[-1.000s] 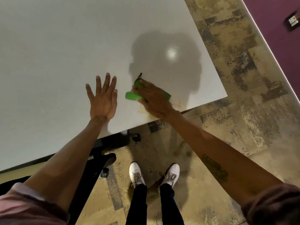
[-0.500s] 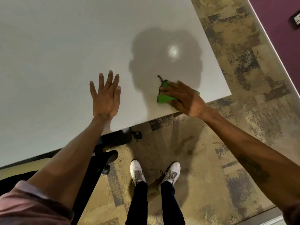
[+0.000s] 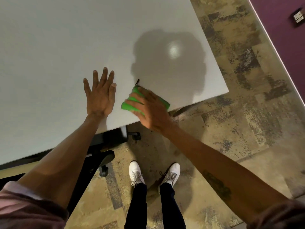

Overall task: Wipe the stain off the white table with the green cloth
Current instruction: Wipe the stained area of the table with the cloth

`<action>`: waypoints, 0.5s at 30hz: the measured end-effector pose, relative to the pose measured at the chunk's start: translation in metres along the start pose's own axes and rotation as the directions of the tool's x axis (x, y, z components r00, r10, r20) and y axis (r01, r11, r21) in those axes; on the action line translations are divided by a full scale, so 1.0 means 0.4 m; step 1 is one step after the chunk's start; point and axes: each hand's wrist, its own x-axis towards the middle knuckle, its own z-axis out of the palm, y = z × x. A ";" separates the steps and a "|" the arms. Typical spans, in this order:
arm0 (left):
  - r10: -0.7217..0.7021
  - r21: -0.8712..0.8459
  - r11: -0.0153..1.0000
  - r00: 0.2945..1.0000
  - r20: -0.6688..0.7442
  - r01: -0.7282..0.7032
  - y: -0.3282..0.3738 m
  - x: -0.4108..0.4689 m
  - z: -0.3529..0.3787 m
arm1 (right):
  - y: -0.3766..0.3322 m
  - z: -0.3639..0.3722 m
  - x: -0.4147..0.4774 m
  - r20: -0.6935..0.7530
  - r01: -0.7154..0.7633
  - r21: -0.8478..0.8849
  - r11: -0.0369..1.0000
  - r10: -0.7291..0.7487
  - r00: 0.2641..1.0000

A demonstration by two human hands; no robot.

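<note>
The white table (image 3: 66, 47) fills the upper left of the head view. My right hand (image 3: 148, 108) presses the folded green cloth (image 3: 127, 105) flat on the tabletop close to the near edge, fingers spread over it. A small dark tag sticks out at the cloth's far corner. My left hand (image 3: 99, 95) lies flat on the table just left of the cloth, palm down, fingers apart, holding nothing. No stain shows on the bare surface around the cloth; anything under my hand and the cloth is hidden.
The table's near right corner (image 3: 227, 91) is right of the cloth. A black office chair (image 3: 102, 156) on castors stands under the near edge. My white shoes (image 3: 137, 172) are on patterned carpet. A purple wall (image 3: 283, 22) runs at the upper right.
My right hand slid the cloth right toward the table corner, then back left to beside my left hand. The left hand stayed planted flat on the table.
</note>
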 end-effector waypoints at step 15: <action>-0.012 -0.005 1.000 1.000 0.016 0.012 0.009 -0.011 -0.011 | 0.298 -0.087 -0.174 -0.003 0.177 -0.107 0.978 -0.178 0.984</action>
